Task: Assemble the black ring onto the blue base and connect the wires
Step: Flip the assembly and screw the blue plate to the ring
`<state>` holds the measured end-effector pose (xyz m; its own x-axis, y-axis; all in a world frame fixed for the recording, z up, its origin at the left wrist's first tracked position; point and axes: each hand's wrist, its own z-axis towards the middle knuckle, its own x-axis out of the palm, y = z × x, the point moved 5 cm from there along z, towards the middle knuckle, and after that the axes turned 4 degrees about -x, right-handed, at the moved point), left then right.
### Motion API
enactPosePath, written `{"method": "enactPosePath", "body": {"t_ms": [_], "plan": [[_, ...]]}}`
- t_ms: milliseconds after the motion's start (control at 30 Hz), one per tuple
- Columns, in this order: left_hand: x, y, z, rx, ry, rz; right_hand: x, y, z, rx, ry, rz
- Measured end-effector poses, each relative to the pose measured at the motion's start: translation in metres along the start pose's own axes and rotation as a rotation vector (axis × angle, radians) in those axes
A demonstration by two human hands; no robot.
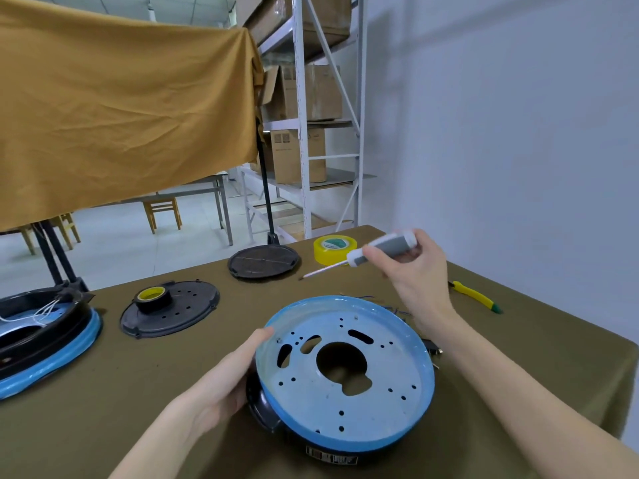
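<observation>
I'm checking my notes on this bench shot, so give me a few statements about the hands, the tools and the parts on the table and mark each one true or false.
1. The right hand holds a screwdriver above the table. True.
2. The left hand lies flat on the table, away from the blue base. False: it holds the base's left edge.
3. The blue base sits on a black ring. True.
4. The yellow tape roll rests inside the blue base. False: it stands on the table behind the base.
5. A yellow-handled tool lies to the right of the right hand. True.
</observation>
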<state>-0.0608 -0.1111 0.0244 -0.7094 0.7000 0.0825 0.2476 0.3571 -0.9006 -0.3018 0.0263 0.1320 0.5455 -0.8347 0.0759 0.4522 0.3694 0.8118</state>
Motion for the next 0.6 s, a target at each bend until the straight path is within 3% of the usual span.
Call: {"method": "enactPosePath", "body": {"t_ms": [200, 367, 600], "plan": [[-0.001, 0.001, 0.001, 0.005, 0.003, -0.009, 0.074, -0.006, -0.004, 0.196, 0.14, 0.248], [-0.002, 0.0, 0.003, 0.003, 0.017, -0.009, 0.105, -0.008, -0.012, 0.076, 0.231, 0.239], [-0.004, 0.002, 0.01, 0.009, 0.045, -0.023, 0.11, -0.01, -0.009, -0.001, 0.21, 0.218]]}}
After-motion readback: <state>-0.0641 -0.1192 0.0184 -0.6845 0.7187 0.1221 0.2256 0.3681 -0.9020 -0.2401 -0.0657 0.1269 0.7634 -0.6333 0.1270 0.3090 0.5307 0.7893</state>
